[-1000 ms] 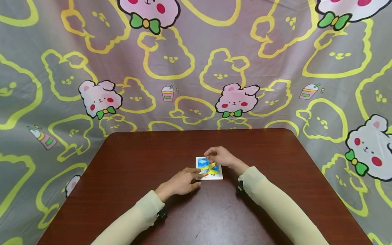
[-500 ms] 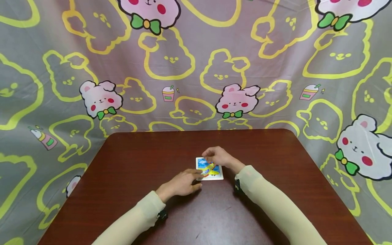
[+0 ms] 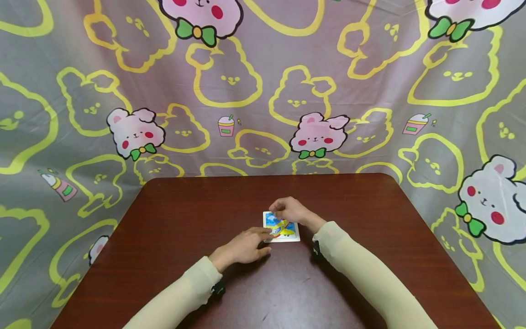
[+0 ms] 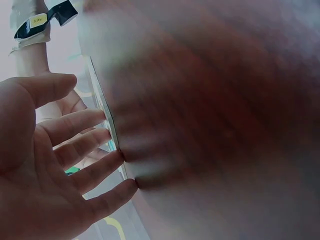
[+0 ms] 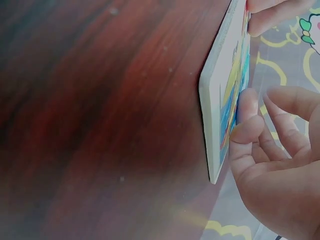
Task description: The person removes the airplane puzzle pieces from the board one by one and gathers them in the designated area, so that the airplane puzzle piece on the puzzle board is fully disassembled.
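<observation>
A small square picture board (image 3: 269, 220) with a white border and a yellow aeroplane on blue sky lies flat on the dark brown table. My left hand (image 3: 245, 245) touches its left side with spread, nearly straight fingers; the left wrist view shows several fingertips (image 4: 116, 156) along the edge. Over the board's far side is my right hand (image 3: 291, 210), its fingers loosely bent. In the right wrist view bent fingers (image 5: 240, 150) touch or nearly touch the picture, and no object shows between thumb and fingers. Part of the picture is hidden by the hands.
The brown table (image 3: 197, 205) has rounded far corners. A grey curtain (image 3: 255, 55) printed with yellow outlines and white rabbits hangs behind it and along both sides. Dark straps with small devices sit at both wrists.
My right hand has shifted slightly left over the board, and its sleeve has moved with it. My left hand and the board have barely moved.
</observation>
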Tool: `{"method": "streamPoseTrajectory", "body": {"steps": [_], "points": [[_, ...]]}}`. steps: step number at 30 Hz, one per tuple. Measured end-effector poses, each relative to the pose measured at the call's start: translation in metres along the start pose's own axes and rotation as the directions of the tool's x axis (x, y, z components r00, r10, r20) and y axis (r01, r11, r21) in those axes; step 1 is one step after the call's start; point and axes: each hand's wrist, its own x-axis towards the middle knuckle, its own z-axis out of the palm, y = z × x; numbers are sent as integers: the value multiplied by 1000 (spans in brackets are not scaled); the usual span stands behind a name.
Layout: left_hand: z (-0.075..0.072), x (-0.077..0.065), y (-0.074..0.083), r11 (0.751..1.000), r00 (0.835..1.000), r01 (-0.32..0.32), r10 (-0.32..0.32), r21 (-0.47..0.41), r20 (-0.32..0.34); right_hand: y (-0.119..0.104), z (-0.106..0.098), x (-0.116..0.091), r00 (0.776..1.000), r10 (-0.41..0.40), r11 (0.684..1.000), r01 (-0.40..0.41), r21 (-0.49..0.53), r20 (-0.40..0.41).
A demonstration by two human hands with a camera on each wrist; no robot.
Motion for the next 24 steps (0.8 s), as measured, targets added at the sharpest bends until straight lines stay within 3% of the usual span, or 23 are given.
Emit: {"method": "streamPoseTrajectory", "body": {"steps": [24], "points": [[1, 0, -2, 1000, 1000, 0, 0, 17, 9, -5, 4, 3, 999, -7, 1000, 6, -26, -42]]}}
